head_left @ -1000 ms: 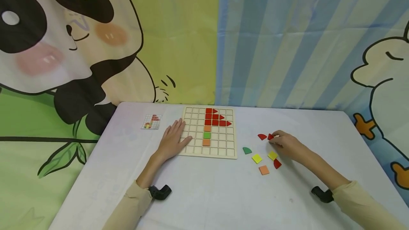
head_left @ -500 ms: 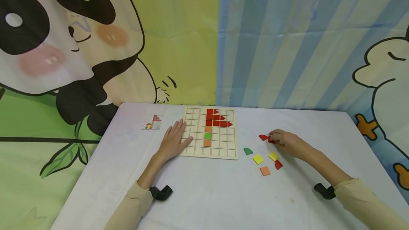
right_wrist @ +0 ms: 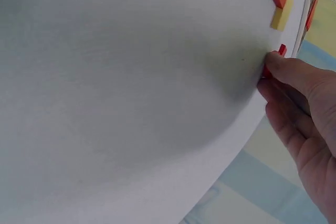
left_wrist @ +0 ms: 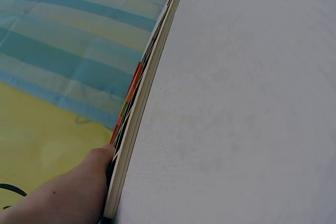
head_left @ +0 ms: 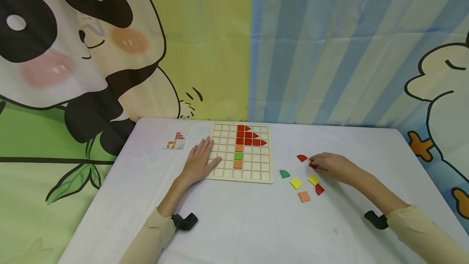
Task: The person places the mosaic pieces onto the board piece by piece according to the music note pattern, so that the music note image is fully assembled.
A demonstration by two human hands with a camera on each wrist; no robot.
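My left hand (head_left: 199,161) lies with straight fingers over the left edge of a wooden grid board (head_left: 256,172). Red squares and triangles (head_left: 247,141) form three rows on the board, above a column of orange, green (head_left: 238,156) and orange squares. Off the board's right side, my right hand (head_left: 335,167) pinches a small red piece (head_left: 312,165) between thumb and fingers, low over the table. The fingers cover much of this piece. In the right wrist view, the thumb presses on the red piece (right_wrist: 266,72) from above.
Around the right hand lie a red quarter-circle (head_left: 302,158), a green quarter-circle (head_left: 284,174), two yellow squares (head_left: 296,183), another red quarter-circle (head_left: 319,189) and an orange square (head_left: 304,196). A small pattern card (head_left: 175,140) lies left of the board on the white table (head_left: 234,223).
The right hand has shifted slightly toward the near side with the red piece, which now sits apart from the red quarter-circle beside it. The left hand stays in place on the board.
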